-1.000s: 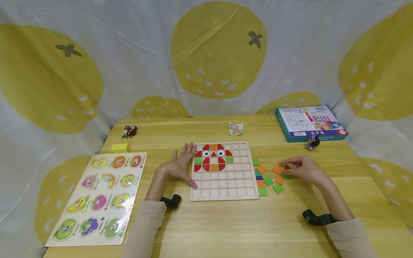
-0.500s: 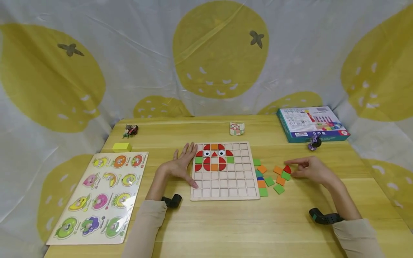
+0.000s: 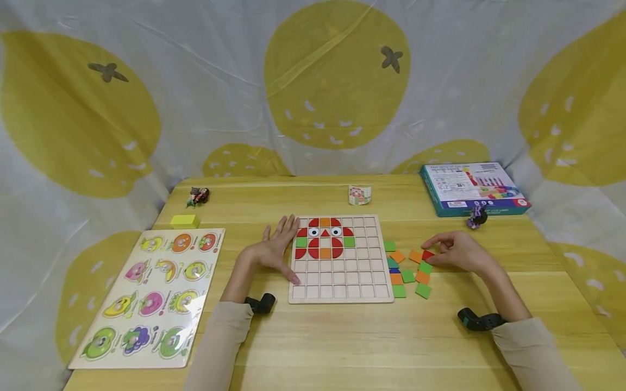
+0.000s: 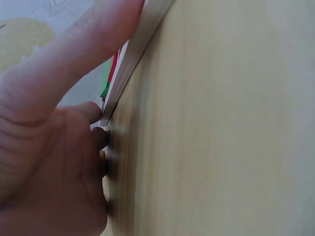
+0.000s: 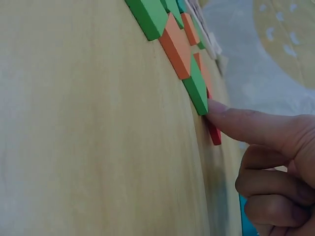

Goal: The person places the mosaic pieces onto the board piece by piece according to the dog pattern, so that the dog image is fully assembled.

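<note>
My left hand (image 3: 271, 253) rests spread along the left edge of a wooden grid board (image 3: 338, 279), thumb on its lower left. Set in the board's upper left are red, orange and green tiles and two eye tiles, forming a face-like figure. My right hand (image 3: 462, 252) is at the loose tiles on the right. Its thumb (image 5: 241, 120) is straight and touches the tiles beside a red tile (image 3: 427, 254) and a green tile (image 3: 425, 267). The other visible fingers are curled in the right wrist view; the index finger is hidden there.
Several loose tiles lie against the board's right side, including an orange tile (image 3: 397, 257). A fruit puzzle board (image 3: 161, 298) and yellow block (image 3: 185, 221) are at left. A small pattern card (image 3: 360, 195), boxed set (image 3: 474, 187) and two figurines stand farther back.
My right hand drew back to the right, then came left again. The nearby red, green and orange tiles have slid slightly left into a closer row. My left hand stays on the board.
</note>
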{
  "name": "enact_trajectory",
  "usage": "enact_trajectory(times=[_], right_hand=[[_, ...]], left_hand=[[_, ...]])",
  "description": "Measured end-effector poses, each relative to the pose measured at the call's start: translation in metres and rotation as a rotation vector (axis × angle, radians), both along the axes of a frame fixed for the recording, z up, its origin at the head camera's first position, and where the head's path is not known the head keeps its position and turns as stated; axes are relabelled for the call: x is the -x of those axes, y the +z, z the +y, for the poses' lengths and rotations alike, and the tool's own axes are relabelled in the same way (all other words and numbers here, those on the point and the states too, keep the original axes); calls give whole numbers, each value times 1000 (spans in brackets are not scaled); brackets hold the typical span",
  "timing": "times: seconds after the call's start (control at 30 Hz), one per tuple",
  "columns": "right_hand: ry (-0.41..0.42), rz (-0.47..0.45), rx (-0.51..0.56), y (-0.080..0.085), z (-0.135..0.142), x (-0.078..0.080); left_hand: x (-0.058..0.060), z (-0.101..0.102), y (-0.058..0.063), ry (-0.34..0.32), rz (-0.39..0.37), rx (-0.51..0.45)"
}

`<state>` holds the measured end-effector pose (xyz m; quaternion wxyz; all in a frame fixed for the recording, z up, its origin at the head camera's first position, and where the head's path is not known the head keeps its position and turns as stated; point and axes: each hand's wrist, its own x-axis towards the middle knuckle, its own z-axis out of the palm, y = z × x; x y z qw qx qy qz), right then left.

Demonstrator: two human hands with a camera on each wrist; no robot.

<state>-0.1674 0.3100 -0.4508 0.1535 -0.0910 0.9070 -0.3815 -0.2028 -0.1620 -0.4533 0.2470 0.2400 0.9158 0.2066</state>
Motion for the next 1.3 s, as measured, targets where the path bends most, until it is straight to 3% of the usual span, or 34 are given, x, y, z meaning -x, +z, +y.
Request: enact_trajectory(times=[0.17,0.33,0.6,0.8,0.97,1.2,1.3], right_hand=[[-3,10,-37,0,-5,3],[-72,0,-44,5,-23,4],[-119,-109,168,9,-111,4],[-137,-80,116,6,-163,5],[-175,-62,36,2,-172,7],[-58,-23,93,4,-164,11],[-45,-26,99,4,-165,12]], left_hand=[[0,0,1,-5,3,1],[0,0,1,-2,-1,5],[0,-1,0,-11,-3,7],[0,0,0,-10,-2,2],[0,0,1,-11,0,4],[0,0,1,-7,-1,16],[0,0,0,-8,-1,3]])
